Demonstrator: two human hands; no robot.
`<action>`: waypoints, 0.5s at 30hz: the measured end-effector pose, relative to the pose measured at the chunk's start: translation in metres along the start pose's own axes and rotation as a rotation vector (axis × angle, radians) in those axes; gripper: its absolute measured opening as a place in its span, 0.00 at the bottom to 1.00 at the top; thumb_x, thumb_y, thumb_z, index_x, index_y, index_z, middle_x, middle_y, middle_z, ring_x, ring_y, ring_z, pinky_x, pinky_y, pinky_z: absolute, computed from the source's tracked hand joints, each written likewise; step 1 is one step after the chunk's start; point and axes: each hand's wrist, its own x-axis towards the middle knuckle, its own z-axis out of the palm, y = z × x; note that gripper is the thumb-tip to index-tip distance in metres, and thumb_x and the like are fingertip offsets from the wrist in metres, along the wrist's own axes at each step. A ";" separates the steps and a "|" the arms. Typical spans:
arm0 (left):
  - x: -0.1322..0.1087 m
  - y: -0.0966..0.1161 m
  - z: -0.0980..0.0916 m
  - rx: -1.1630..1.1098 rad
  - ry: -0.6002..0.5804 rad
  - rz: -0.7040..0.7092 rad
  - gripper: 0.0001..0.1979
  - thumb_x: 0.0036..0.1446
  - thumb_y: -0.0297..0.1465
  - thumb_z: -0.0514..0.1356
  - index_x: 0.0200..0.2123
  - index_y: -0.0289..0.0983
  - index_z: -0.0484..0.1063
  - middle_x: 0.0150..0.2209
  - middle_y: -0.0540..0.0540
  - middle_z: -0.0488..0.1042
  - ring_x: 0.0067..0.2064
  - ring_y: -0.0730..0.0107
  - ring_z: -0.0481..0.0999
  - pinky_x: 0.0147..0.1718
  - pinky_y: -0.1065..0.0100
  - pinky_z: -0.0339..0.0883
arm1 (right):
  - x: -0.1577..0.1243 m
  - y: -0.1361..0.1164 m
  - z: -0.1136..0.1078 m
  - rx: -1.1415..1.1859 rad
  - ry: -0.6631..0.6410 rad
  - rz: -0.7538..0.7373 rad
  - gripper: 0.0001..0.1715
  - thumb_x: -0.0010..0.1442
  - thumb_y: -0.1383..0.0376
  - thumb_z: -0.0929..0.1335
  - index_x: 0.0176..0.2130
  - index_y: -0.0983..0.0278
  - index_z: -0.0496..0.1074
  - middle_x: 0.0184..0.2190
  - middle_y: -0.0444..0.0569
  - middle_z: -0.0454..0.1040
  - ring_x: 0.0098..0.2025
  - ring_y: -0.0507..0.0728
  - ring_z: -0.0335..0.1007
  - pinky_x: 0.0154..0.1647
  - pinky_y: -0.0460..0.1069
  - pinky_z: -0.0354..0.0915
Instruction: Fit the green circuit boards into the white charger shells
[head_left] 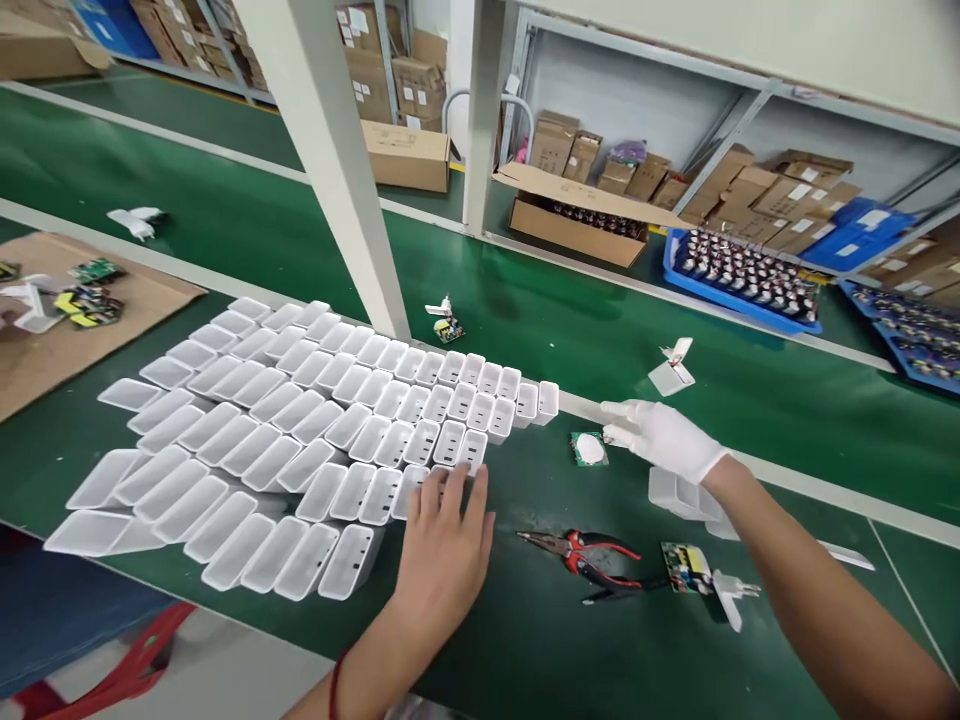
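Bare, with its fingers spread, my left hand (pixel 444 545) rests at the right front edge of the rows of white plastic housings (pixel 300 445). Its fingertips overlap the nearest housings, and whether they press on them is hard to tell. My right hand (pixel 667 438) wears a white glove and reaches left with fingers stretched out and apart. Just left of its fingertips lies a small green circuit board (pixel 589 449) with a white round part on it. Below that wrist are a few white housings (pixel 681 494), partly hidden by the forearm.
Red-handled pliers (pixel 581 555) lie between my arms, beside a circuit board with a white plug (pixel 697 575). Cardboard (pixel 90 310) with boards lies left. Across the green surface are loose plug pieces (pixel 673 370), a blue tray (pixel 742 280) of parts and a pillar (pixel 322 150).
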 end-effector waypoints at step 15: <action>-0.042 0.019 0.003 -0.079 -0.076 0.131 0.04 0.54 0.21 0.60 0.32 0.33 0.74 0.37 0.39 0.72 0.45 0.50 0.70 0.42 0.51 0.71 | 0.187 -0.148 0.002 0.033 0.007 -0.040 0.24 0.66 0.57 0.67 0.58 0.64 0.66 0.54 0.55 0.71 0.52 0.61 0.72 0.52 0.59 0.70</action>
